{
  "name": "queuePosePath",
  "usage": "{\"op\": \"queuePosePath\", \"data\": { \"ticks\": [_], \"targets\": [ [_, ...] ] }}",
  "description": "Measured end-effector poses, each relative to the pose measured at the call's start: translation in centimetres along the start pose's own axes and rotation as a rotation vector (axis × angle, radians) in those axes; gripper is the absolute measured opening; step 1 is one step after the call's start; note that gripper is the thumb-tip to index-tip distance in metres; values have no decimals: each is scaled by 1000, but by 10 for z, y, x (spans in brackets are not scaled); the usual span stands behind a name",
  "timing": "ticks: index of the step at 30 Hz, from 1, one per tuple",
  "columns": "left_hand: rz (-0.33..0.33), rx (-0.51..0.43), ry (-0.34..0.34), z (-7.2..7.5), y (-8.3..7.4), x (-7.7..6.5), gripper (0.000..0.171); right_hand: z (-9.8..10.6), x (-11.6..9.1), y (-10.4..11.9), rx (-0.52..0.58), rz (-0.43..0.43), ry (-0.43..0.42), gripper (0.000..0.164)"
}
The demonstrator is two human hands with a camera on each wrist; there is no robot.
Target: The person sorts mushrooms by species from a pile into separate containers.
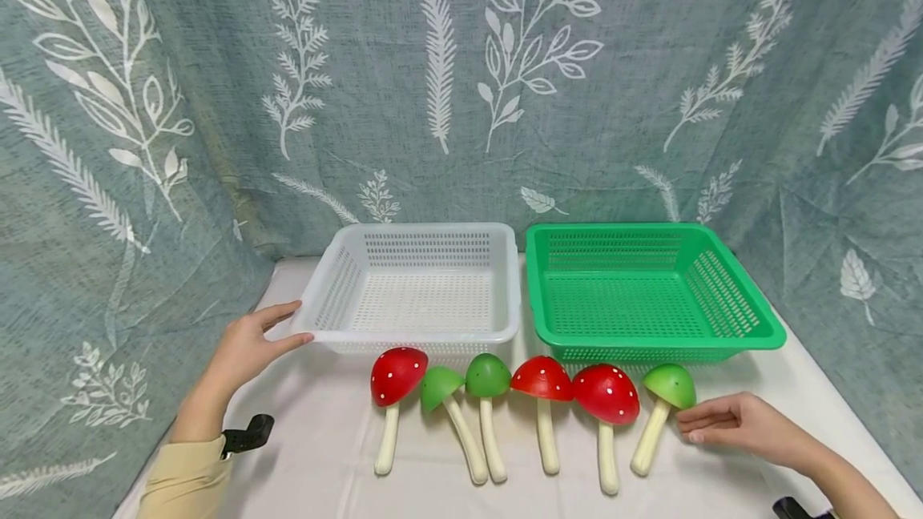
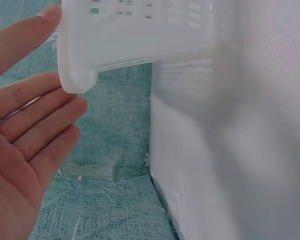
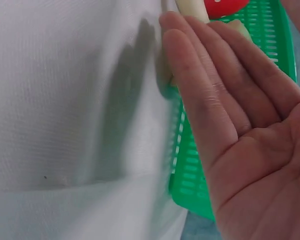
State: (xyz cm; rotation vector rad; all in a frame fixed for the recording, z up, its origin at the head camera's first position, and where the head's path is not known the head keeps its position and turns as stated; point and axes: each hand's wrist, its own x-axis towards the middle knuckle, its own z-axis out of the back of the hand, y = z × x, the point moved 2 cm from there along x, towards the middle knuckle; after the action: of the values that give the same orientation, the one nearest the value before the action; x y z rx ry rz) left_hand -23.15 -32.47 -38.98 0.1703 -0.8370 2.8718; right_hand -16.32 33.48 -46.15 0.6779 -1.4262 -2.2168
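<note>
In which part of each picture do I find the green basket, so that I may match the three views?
Head: the green basket is right of centre, beyond the mushrooms, beside the white basket.
Left wrist: not in this picture.
Right wrist: toward the right side, partly hidden behind the right hand.
Shared landmark: the white cloth, visible in all three views.
</note>
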Motion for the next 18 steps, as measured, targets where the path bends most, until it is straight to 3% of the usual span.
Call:
{"op": "queuePosePath", "data": {
  "ticks": [5, 18],
  "targets": [
    [1, 1, -13, 1, 2, -1, 66, -4, 3, -3, 39, -46, 25, 42],
    [14, 13, -6, 2, 0, -3, 66, -18, 20, -2, 86, -154, -8, 60]
  ]
}}
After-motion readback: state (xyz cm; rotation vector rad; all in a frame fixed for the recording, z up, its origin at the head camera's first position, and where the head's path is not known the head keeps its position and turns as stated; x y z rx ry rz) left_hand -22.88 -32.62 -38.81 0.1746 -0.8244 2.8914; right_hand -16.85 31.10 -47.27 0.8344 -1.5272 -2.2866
